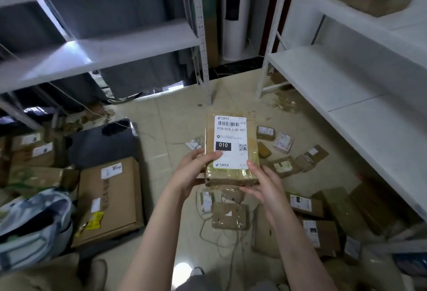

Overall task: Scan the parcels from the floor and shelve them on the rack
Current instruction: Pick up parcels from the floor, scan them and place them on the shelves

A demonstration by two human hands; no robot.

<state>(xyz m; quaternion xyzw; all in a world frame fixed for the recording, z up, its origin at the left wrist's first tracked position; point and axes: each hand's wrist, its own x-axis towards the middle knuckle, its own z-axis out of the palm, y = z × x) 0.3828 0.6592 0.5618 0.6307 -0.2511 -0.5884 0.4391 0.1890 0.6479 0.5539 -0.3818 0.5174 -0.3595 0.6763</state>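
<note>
A small brown parcel [231, 147] is gripped at its near end by both hands, label facing up. The left hand [194, 168] is curled round its left edge, the right hand [263, 186] round its right corner. It is held above the tiled floor [166, 124], where other parcels [284, 166] are scattered between the left rack [115, 43] and the right rack [346, 87].

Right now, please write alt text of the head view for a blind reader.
The left hand and right hand hold a brown parcel, white label up, over a floor strewn with other parcels, white racks on both sides.
</note>
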